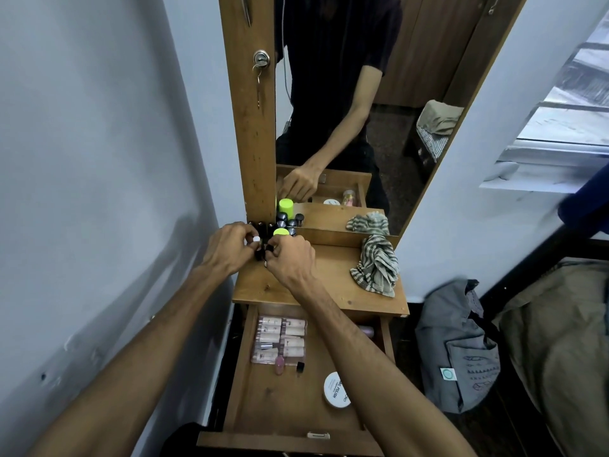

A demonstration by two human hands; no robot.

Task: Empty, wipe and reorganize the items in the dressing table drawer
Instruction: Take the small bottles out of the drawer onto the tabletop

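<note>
Both hands work at the back left corner of the dressing table top [329, 285], among several small dark cosmetic bottles [262, 227]. My left hand [230, 245] pinches a small item with a white cap [256, 239]. My right hand [290, 258] grips a small black-capped bottle [268, 249] beside a neon-green cap [281, 231]. Below, the drawer [283, 413] stands pulled out. It holds a clear pack of pale tubes [280, 338], a pink bottle [279, 364], a small black-capped vial [300, 367] and a round white tub [336, 390].
A striped grey cloth [375, 268] lies bunched on the right of the table top, against the mirror [346, 110]. A key hangs in the lock [261, 59] on the wooden frame. A grey bag [458, 351] sits on the floor to the right; a wall is close on the left.
</note>
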